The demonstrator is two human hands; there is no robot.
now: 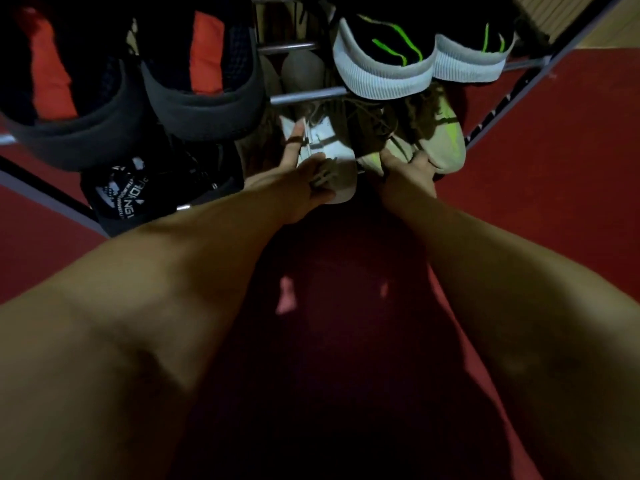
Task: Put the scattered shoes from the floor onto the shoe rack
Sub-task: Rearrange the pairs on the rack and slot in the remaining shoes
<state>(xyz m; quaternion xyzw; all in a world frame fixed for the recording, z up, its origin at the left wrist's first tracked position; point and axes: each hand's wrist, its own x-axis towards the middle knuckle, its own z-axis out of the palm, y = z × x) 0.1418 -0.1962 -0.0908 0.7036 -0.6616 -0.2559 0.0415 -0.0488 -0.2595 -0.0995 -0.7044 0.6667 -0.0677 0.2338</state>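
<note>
My left hand (301,181) grips a white sneaker (332,157) at the low level of the metal shoe rack (308,95), with the forefinger stretched along the shoe's side. Just right of it, my right hand (412,171) holds the heel of a beige shoe with neon-yellow accents (388,154). Its partner, a second beige and yellow shoe (446,143), lies further right. The toes of these shoes are hidden under the shelf above.
The upper shelf carries two black and orange shoes (204,77) at left and two black shoes with white soles and green stripes (384,60) at right. A black item with white lettering (121,195) lies low left. Red floor (554,202) surrounds the rack.
</note>
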